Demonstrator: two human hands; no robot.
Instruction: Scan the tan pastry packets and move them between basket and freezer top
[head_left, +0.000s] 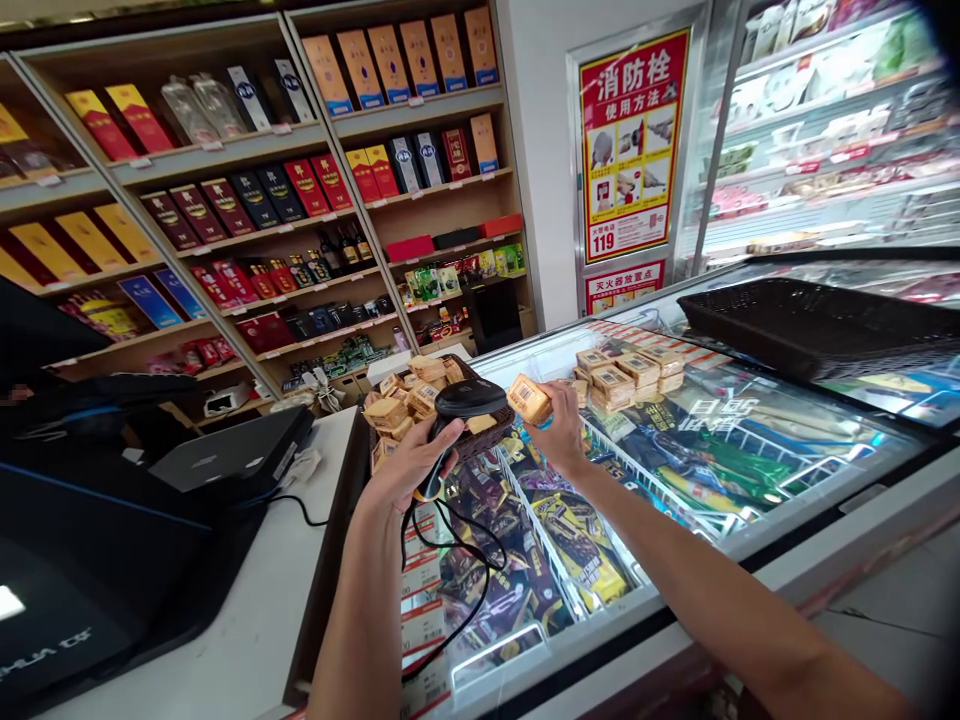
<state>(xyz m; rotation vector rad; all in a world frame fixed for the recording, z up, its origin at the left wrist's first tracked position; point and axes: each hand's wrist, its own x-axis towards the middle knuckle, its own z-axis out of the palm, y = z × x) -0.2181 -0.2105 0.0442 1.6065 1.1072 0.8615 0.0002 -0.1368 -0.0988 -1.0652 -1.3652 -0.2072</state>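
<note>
Head-camera view at a shop counter: the left hand (409, 470) is wrapped around the grip of a black handheld barcode scanner (463, 408), its dark cable looping down over the glass, while the right hand (561, 425) pinches a small tan wrapped snack block (529, 398) by its end, just beside the scanner's head. The block looks light and fairly stiff, its wrapper probably slick — best held by the short ends, as here, label facing the scanner. Behind the scanner sits a dark woven basket (491, 438) heaped with similar blocks; a stack of them (626, 378) rests on the glass-topped chest freezer (750, 440). Farther off, a black mesh tray (810, 325) and wooden shelves of boxed goods (300, 190). The block's label is too small to read — the basket's near side is hidden.
</note>
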